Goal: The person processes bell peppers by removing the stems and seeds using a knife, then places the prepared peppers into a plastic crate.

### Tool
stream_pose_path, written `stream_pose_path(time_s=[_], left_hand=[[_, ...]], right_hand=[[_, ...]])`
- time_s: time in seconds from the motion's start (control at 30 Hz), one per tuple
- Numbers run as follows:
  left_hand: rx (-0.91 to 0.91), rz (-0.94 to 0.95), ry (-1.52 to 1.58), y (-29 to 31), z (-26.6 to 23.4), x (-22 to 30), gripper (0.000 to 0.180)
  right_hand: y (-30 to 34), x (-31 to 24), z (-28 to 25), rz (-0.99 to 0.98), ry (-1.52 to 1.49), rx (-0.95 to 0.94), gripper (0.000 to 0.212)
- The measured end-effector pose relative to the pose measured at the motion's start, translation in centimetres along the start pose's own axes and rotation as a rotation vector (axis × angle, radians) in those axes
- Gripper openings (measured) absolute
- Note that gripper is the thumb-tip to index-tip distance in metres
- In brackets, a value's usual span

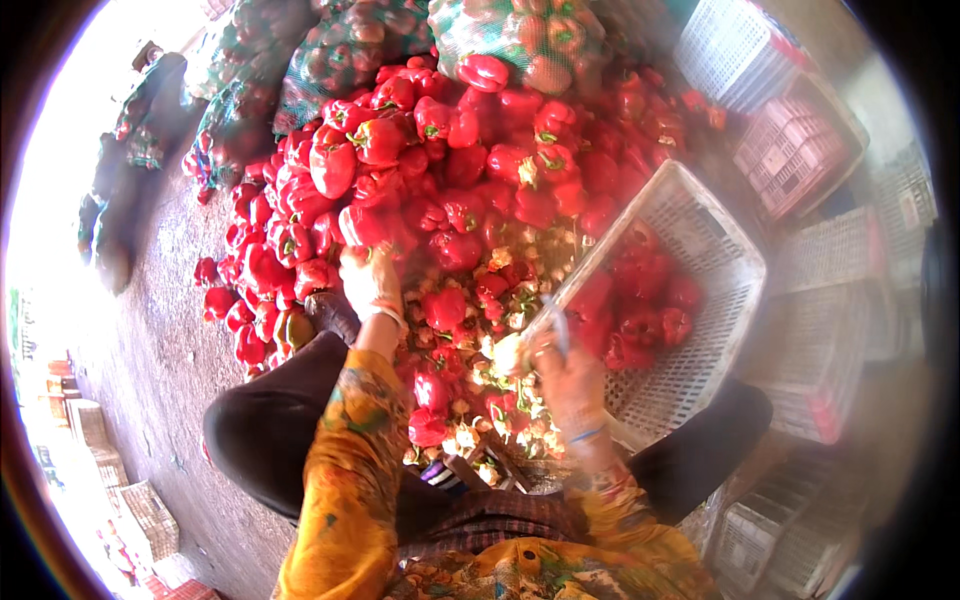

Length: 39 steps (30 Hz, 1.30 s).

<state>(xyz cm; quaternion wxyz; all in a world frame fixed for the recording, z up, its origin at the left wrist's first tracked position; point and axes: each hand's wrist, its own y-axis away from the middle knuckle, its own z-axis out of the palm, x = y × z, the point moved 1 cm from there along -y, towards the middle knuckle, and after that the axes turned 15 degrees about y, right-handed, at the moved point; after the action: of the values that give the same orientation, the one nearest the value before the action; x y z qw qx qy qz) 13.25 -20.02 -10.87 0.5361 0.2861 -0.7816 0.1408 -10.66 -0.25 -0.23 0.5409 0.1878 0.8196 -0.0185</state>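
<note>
A large heap of red bell peppers spreads in front of me. My left hand, in a pale glove, reaches to the heap's near side, its fingers closed on a red bell pepper. On the right, my right hand is closed round a small knife whose blade points up and is blurred. A pale pepper core is beside those fingers; whether they touch it I cannot tell. Cut-out cores and stems lie between my hands, with a few peppers among them.
A white plastic crate, tilted by my right leg, holds several red peppers. Full green mesh sacks stand behind the heap. Stacked crates line the right side, and more crates stand far left. Concrete floor stretches out on the left.
</note>
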Motion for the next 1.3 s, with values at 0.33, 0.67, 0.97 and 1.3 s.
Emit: stream_pose_path(time_s=[0.33,0.67,0.97,1.3], left_hand=[[-0.232,0.001,-0.222,-7.2,2.3,1.4,0.07],[-0.767,-1.132,0.852,11.2,1.9,4.0,0.028],[-0.974,-0.878,0.314,15.7,-4.4,6.2,0.035],[-0.731,0.328,0.0,20.5,-0.4,5.7,0.038]], right_hand=[[-0.8,-0.6,2.7,0.201,0.33,-0.185,0.035],[-0.4,0.9,1.6,-0.571,0.631,0.189,0.034],[3.4,0.1,-1.3,-0.762,0.558,0.07,0.036],[1.2,4.4,0.1,-0.057,0.235,0.267,0.026]])
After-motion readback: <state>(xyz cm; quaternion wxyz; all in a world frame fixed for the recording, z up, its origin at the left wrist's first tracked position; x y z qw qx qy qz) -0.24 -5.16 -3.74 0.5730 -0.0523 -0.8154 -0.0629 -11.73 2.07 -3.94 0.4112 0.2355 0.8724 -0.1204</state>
